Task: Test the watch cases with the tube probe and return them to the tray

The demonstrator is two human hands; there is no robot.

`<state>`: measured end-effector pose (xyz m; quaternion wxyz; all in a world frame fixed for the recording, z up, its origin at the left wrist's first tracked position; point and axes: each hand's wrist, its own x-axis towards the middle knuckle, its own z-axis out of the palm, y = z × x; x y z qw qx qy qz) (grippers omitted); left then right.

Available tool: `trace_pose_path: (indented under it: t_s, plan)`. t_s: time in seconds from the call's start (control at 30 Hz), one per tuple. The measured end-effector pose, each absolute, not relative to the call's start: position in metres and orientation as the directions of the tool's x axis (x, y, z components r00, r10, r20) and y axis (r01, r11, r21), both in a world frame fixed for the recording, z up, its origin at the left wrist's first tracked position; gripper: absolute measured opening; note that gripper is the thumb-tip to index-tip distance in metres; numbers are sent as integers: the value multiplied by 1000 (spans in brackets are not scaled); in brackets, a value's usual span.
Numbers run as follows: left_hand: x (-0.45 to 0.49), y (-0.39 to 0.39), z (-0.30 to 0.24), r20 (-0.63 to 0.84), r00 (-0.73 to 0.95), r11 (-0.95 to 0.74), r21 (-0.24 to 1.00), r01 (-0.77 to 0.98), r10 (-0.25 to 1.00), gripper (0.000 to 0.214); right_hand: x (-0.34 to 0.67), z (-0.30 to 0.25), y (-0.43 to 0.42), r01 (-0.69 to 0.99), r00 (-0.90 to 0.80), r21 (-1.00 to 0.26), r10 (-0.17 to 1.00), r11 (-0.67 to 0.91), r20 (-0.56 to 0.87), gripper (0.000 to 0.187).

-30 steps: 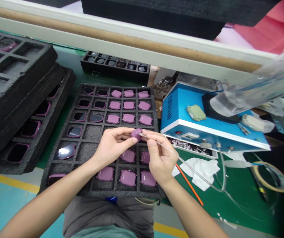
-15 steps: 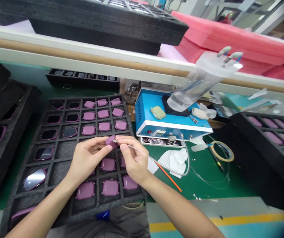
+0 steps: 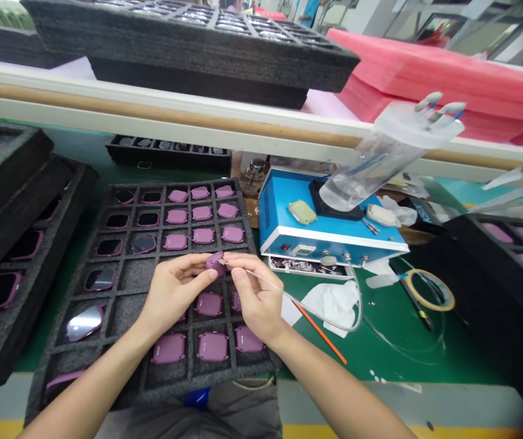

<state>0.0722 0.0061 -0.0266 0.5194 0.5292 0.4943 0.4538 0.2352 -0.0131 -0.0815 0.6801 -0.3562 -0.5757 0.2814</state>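
My left hand [image 3: 172, 292] is closed on a small purple watch case [image 3: 214, 263], tilted on edge between thumb and fingers. Against its right side, my right hand [image 3: 261, 302] pinches the tip end of a thin clear tube [image 3: 298, 302]. That tube loops over to the front of a blue box machine [image 3: 284, 235]. Fingers hide the exact tip and where it meets the case. Both hands are above a black foam tray [image 3: 136, 277], whose cells hold purple watch cases, several with dark screens facing up and others back side up.
A clear cylinder [image 3: 362, 164] leans on the machine beside a pale green case [image 3: 302, 212]. Crumpled white tissue [image 3: 334, 303], an orange stick [image 3: 325, 338] and a tape roll [image 3: 430, 289] lie at right. Stacked foam trays [image 3: 19, 268] flank the left; a shelf [image 3: 174, 113] crosses above.
The whole view has shifted, so the scene appears further right and slightly lower. Both hands keep the same hold on the watch case and the tube, with little visible movement.
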Motion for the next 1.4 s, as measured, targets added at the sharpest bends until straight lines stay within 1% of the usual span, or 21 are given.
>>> trace_pose_path:
  t_s: [0.33,0.63,0.9,1.07,1.17,1.23,1.33,1.4]
  plan:
    - [73,7,-26,-42,98,36,997,62,994,45,236,-83,-12,60,178,-808,790,586,586,16]
    - [73,6,-25,-38,106,32,998,58,994,43,236,-82,-12,68,179,-806,787,588,590,16]
    - [72,6,-24,-49,99,44,997,56,994,47,236,-83,-12,52,176,-811,794,583,582,16]
    - [71,9,-29,-15,111,6,997,80,994,42,236,-84,-10,56,175,-807,790,588,588,16]
    - [73,9,-27,39,140,-60,988,145,989,37,238,-84,-16,74,178,-804,785,590,593,15]
    - [69,7,-19,98,165,-136,960,244,982,32,239,-85,-21,83,216,-797,770,598,600,13]
    - [43,0,7,162,198,-237,862,448,967,30,239,-88,-26,66,276,-807,767,586,580,12]
    - [18,-14,28,114,257,-246,786,568,960,29,238,-90,-29,46,279,-819,780,572,560,11]
